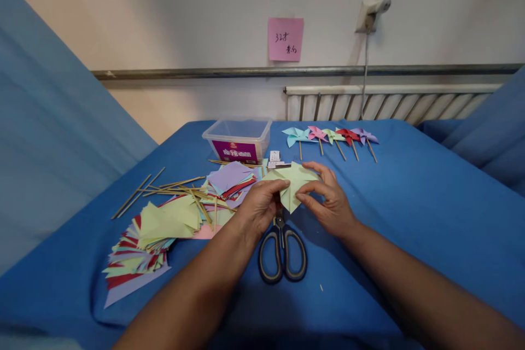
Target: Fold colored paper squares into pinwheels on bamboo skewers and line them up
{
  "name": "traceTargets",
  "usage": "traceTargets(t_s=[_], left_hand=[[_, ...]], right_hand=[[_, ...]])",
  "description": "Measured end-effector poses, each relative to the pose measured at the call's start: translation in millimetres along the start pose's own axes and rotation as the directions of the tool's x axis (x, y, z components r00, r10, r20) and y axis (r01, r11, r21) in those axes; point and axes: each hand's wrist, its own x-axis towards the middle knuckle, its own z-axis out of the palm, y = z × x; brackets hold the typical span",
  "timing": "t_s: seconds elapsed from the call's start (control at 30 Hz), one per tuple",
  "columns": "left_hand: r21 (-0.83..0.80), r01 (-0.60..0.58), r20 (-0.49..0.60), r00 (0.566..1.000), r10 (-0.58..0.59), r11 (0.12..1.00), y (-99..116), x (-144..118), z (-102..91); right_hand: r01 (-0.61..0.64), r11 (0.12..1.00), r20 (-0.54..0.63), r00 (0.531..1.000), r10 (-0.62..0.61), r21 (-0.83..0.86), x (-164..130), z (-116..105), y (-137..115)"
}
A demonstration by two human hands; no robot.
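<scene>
Both hands hold a light green folded paper (293, 181) above the blue cloth. My left hand (259, 205) pinches its left side with thumb and fingers. My right hand (328, 199) grips its right side, fingers curled over the top edge. A pair of scissors (282, 251) with dark handles lies shut on the cloth just below the hands, its blades hidden under them.
Stacks of coloured paper squares (156, 229) and loose wooden sticks (176, 188) lie to the left. A clear plastic box (238, 139) stands behind them. Several finished paper pinwheels (332, 136) lie in a row at the back. A pink note (285, 38) hangs on the wall.
</scene>
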Motion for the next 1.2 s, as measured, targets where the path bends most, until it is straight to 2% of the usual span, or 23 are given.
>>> traceTargets(t_s=[0.13, 0.33, 0.5, 0.6, 0.8, 0.97, 1.2], left_hand=[[0.002, 0.005, -0.007, 1.0, -0.005, 1.0, 0.7, -1.7, 2.2], [-0.113, 0.069, -0.062, 0.995, -0.076, 0.991, 7.9, -4.9, 5.5], [-0.084, 0.066, -0.026, 0.997, -0.068, 0.994, 6.0, -4.0, 5.6], [-0.045, 0.026, -0.027, 0.999, -0.027, 0.999, 2.8, -2.1, 4.4], [0.059, -0.054, -0.018, 0.998, 0.055, 0.997, -1.7, -1.2, 5.4], [0.219, -0.047, -0.055, 0.997, 0.061, 0.975, -5.1, -1.2, 3.3], [0.315, -0.055, -0.035, 0.997, 0.07, 0.947, -5.5, -1.9, 3.2]], right_hand=[[-0.069, 0.996, 0.0, 0.998, 0.069, 0.061, 0.0, -3.0, -0.3], [0.079, 0.996, 0.132, 0.989, -0.073, -0.041, -0.5, -7.6, -3.5], [0.115, 0.991, 0.085, 0.991, -0.108, -0.075, 0.2, -4.1, -4.6], [0.072, 0.996, 0.028, 0.997, -0.071, -0.044, 1.0, -3.1, -5.4], [-0.101, 0.992, -0.044, 0.994, 0.104, 0.07, 1.3, -1.9, -2.5], [-0.186, 0.977, -0.064, 0.979, 0.193, 0.099, 3.5, -2.8, 0.9], [-0.241, 0.965, -0.06, 0.967, 0.248, 0.102, 5.5, -4.2, 2.7]])
